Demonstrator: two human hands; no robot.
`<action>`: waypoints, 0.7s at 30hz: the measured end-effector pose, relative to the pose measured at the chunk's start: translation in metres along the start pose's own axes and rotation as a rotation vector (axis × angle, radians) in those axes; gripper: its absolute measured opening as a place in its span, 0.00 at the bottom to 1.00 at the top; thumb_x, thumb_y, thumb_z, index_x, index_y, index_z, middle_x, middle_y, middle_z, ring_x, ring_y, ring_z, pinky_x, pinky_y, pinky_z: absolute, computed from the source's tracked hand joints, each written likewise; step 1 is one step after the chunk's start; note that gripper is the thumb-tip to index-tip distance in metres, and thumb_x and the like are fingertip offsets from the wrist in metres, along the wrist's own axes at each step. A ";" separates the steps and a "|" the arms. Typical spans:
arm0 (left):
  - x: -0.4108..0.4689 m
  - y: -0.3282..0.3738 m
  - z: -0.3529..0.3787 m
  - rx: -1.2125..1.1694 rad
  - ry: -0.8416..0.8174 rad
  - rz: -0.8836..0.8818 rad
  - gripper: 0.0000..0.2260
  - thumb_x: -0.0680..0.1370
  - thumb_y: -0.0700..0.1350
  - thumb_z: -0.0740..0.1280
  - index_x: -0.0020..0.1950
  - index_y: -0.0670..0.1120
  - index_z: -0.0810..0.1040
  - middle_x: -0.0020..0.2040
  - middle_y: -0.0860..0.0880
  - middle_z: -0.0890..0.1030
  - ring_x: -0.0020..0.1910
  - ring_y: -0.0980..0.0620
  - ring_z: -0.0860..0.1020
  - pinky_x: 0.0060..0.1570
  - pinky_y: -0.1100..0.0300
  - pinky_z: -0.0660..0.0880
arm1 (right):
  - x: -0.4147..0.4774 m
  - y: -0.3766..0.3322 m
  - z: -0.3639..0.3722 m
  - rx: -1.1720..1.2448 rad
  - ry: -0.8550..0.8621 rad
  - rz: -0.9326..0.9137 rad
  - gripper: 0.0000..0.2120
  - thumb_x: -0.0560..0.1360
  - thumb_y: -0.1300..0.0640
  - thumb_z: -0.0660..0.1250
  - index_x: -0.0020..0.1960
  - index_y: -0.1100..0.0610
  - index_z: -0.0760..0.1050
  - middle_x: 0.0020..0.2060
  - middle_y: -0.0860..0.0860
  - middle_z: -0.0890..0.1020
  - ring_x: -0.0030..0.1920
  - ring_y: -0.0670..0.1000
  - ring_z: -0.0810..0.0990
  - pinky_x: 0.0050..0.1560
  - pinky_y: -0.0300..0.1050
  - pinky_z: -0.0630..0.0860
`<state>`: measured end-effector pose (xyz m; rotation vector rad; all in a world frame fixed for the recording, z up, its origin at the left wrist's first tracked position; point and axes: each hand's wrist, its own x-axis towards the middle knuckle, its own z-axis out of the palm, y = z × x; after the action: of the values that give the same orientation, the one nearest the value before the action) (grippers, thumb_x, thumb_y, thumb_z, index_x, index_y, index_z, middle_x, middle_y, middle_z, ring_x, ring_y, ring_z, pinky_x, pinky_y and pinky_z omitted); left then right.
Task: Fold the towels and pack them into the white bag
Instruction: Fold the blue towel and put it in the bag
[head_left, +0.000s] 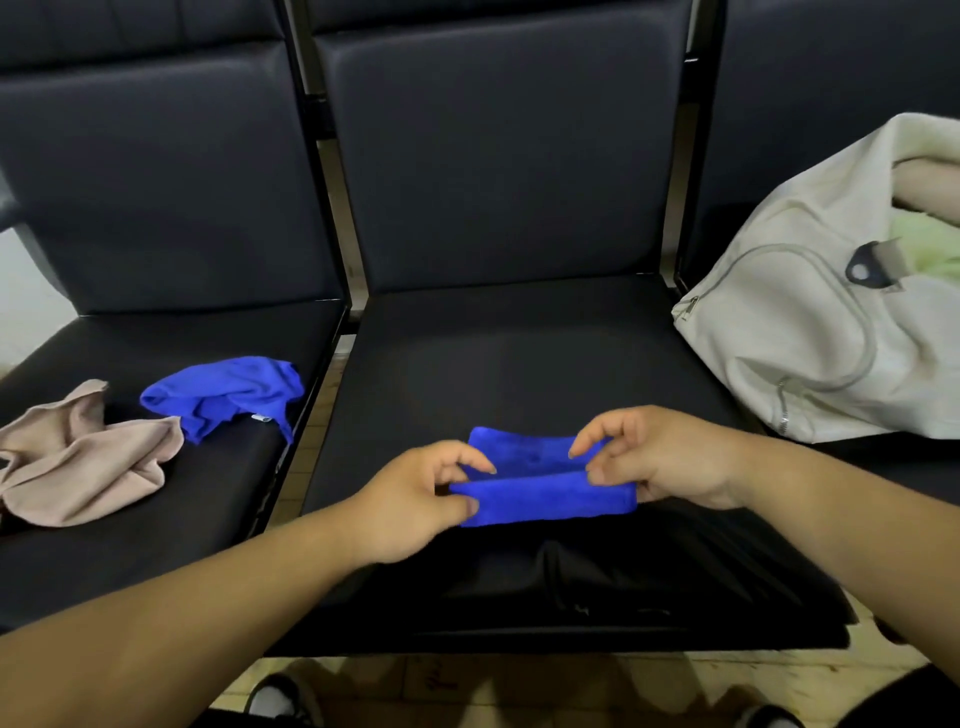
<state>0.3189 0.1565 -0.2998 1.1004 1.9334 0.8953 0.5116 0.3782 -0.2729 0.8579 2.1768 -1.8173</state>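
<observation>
A blue towel (540, 493) lies folded into a narrow strip near the front of the middle seat. My left hand (415, 499) pinches its left end between thumb and fingers. Its right end is pinched by my right hand (660, 457). A second blue towel (228, 392) lies crumpled on the left seat, beside a crumpled beige towel (88, 462). The white bag (810, 332) stands open on the right seat, with pale green and beige cloth showing inside its mouth.
Three dark padded seats (498, 358) stand in a row with metal frames between them. A black cloth (571, 582) drapes over the middle seat's front edge. Tiled floor and shoes show below.
</observation>
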 end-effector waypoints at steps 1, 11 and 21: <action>0.002 0.003 -0.001 -0.050 0.042 -0.009 0.15 0.78 0.35 0.70 0.58 0.54 0.79 0.43 0.50 0.85 0.42 0.53 0.82 0.52 0.57 0.77 | 0.001 -0.002 -0.002 0.061 0.017 0.029 0.10 0.76 0.65 0.71 0.53 0.53 0.82 0.40 0.52 0.81 0.40 0.47 0.78 0.42 0.41 0.76; 0.044 0.011 0.000 -0.052 0.257 -0.106 0.12 0.81 0.43 0.68 0.63 0.54 0.76 0.45 0.52 0.86 0.47 0.55 0.84 0.55 0.55 0.81 | 0.028 -0.002 -0.013 0.211 0.179 0.004 0.11 0.75 0.61 0.74 0.56 0.53 0.81 0.48 0.51 0.87 0.47 0.47 0.85 0.45 0.44 0.81; 0.071 -0.006 0.002 0.280 0.341 -0.156 0.13 0.80 0.49 0.70 0.64 0.55 0.73 0.44 0.56 0.81 0.46 0.58 0.80 0.50 0.62 0.77 | 0.062 0.020 -0.016 -0.451 0.355 -0.038 0.09 0.72 0.56 0.76 0.46 0.45 0.78 0.40 0.44 0.84 0.41 0.42 0.82 0.41 0.35 0.72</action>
<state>0.2921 0.2181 -0.3236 0.9798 2.4492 0.7803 0.4752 0.4144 -0.3164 1.0917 2.6803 -1.1688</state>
